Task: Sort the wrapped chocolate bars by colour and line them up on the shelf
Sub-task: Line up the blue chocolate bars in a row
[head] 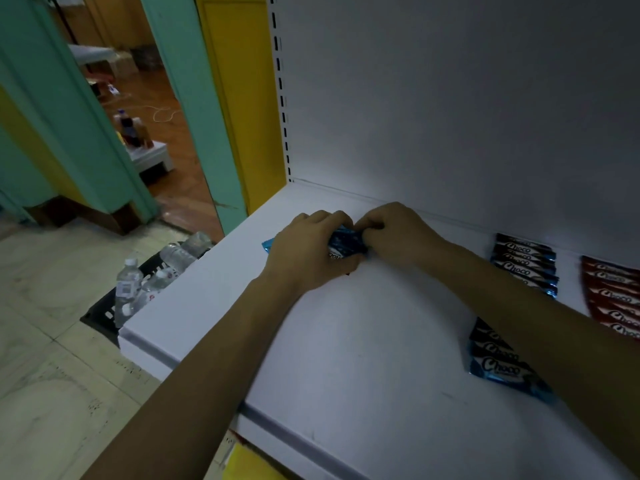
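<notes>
— Near the back left of the shelf [346, 341], what are the two hands doing?

— Both are on the blue-wrapped bars [346, 242], which lie flat on the shelf between them. The left hand [308, 251] is curled over the left part, with a bright blue corner poking out past its knuckles. The right hand [398, 237] pinches the right end with bent fingers. I cannot tell whether it is one bar or a small bundle.

— So what is the step, as you judge it?

— Squaring up and setting down the start of a blue line. The row of dark Choco bars [524, 263] and the red Choco bars [613, 296] lie well apart to the right, each overlapped like tiles, so that pattern is the one to copy.

— How should it be done well?

— Keep the wrappers flat, press the ends level with both hands, and aim the long edge the way the other rows run. Let go of one hand at a time so that nothing slides, since the foil looks slippery. Leave a clear gap before the dark row so that the colours stay apart.

— Anything to mind?

— The front stack [502, 362] sits partly under the right forearm, and a careless pull back could sweep it off the edge. Water bottles [128, 289] in the black crate [100, 313] stand on the floor below to the left.
</notes>
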`<state>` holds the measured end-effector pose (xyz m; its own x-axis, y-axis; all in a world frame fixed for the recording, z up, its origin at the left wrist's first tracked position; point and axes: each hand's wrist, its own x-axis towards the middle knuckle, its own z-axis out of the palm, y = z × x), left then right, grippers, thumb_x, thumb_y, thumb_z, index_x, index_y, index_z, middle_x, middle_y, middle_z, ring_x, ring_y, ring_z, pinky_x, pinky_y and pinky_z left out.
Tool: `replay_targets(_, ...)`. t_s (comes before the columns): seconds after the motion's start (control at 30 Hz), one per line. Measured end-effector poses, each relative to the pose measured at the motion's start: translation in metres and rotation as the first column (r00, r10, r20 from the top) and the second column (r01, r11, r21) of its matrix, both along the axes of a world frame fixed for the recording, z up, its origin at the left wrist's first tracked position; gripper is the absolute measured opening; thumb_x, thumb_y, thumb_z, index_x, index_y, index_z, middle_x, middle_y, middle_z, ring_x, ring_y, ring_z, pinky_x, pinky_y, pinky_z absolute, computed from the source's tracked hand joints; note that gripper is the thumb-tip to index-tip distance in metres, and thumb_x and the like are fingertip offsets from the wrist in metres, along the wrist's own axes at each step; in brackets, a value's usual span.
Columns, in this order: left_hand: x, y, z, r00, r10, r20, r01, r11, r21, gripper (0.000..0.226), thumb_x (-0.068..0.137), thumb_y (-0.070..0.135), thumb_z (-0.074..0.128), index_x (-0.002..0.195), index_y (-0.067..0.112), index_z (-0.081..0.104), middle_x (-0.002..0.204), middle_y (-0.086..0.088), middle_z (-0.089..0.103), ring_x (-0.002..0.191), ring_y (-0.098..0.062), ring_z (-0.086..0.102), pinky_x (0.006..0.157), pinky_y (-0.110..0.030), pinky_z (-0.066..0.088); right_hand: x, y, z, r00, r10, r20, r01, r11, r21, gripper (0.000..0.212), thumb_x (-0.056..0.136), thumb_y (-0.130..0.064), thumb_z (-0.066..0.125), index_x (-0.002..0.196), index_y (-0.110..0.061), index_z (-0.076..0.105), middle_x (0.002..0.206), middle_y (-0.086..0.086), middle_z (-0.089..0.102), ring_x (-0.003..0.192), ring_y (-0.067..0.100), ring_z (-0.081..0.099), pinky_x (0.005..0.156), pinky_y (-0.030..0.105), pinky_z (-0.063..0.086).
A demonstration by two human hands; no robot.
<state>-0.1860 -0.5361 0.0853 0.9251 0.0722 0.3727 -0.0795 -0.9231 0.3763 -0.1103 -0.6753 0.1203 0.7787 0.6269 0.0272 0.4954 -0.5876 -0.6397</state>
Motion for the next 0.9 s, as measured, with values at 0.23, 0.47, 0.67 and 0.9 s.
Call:
replay_targets(0.23,0.002,0.001,0.003,0.998,-0.034,0.059,0.039,0.996,-0.077,0.025,0.082,0.020,0.074,0.105,0.015,0.069,0.099,-0.006,0.068,0.089,-0.021,0.062,0.075,-0.026,0.044,-0.002,-0.014,-0.003,0.977,-0.028,-0.214,0.066,0.983,0.172,0.022,0.089,-0.001,0.054,0.098,-0.011,0.072,0.095,0.009,0.069,0.081,0.015,0.060,0.073,0.026,0.052)
replay_targets(0.47,-0.001,0.001,0.008,0.975,0.024,0.221,0.093,0.859,-0.503,0.014,0.086,0.008,0.069,0.098,0.015,0.070,0.093,0.005,0.070,0.085,-0.009,0.066,0.081,-0.030,0.056,-0.001,-0.027,-0.001,0.958,-0.171,-0.231,0.246,0.903,0.352,0.018,0.091,-0.005,0.054,0.093,-0.016,0.068,0.090,0.004,0.065,0.065,0.007,0.056,0.049,0.007,0.043)
replay_targets(0.67,-0.009,-0.008,0.023,0.988,0.008,0.155,0.133,0.470,-0.873,0.017,0.088,0.005,0.065,0.091,0.022,0.067,0.081,0.004,0.071,0.075,-0.012,0.069,0.062,-0.023,0.053,-0.010,-0.032,0.006,0.931,-0.018,-0.364,0.195,0.867,0.458,0.028,0.092,-0.007,0.056,0.115,-0.023,0.058,0.093,0.005,0.066,0.069,0.010,0.062,0.059,0.021,0.051)
replay_targets(0.9,-0.008,-0.007,0.026,0.996,0.042,0.075,0.069,0.130,-0.989,0.011,0.091,0.012,0.061,0.098,0.019,0.066,0.076,0.007,0.069,0.062,-0.007,0.058,0.044,-0.015,0.039,-0.006,-0.028,-0.008,0.997,-0.063,0.045,0.051,0.974,0.223,0.018,0.093,-0.010,0.055,0.106,-0.017,0.066,0.100,0.006,0.065,0.079,0.010,0.058,0.062,0.005,0.040)
